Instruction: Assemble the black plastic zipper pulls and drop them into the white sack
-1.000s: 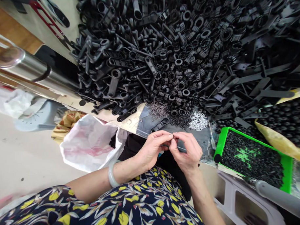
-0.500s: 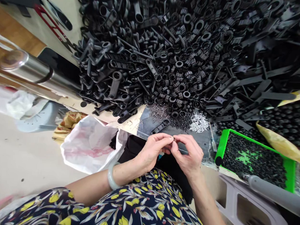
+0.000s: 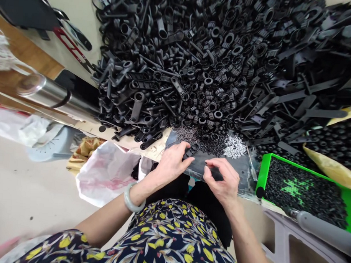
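My left hand (image 3: 173, 161) reaches over the front of the worktop, thumb and fingers apart. Just beyond its fingertips lies a black plastic lever-shaped part (image 3: 193, 149); whether a finger touches it I cannot tell. To the right, my right hand (image 3: 224, 180) pinches a tiny dark piece (image 3: 206, 163) between thumb and forefinger, too small to identify exactly. Small silver pins (image 3: 234, 146) lie in a heap beyond that hand. Beside them are tiny black pieces (image 3: 213, 146) and a patch of small brownish bits (image 3: 184, 134).
A great pile of black plastic parts (image 3: 166, 62) covers the worktop behind my hands. At right stands a green tray (image 3: 263, 171) of small black and green pieces. A steel flask (image 3: 47, 91) lies at left, above a white plastic bag (image 3: 96, 174).
My hands were together at the fingertips; now they are apart. The left has moved left and forward to the black lever-shaped part, while the right keeps its pinch.
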`<act>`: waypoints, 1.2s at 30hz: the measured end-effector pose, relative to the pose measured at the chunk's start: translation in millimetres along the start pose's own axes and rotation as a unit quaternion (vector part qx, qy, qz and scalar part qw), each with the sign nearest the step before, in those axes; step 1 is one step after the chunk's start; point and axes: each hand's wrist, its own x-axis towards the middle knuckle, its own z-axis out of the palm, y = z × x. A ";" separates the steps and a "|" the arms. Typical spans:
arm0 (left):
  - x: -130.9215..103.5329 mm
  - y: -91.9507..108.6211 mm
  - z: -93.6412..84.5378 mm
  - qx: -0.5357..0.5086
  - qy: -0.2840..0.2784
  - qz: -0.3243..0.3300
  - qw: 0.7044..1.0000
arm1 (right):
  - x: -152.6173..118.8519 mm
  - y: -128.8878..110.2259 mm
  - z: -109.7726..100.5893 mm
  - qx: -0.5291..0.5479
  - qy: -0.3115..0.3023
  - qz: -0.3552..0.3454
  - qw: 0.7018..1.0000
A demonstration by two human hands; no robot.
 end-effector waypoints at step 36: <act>-46.5 16.9 48.7 -0.458 -0.088 -0.201 0.862 | -15.6 -7.8 -5.3 -0.045 -0.053 0.006 0.998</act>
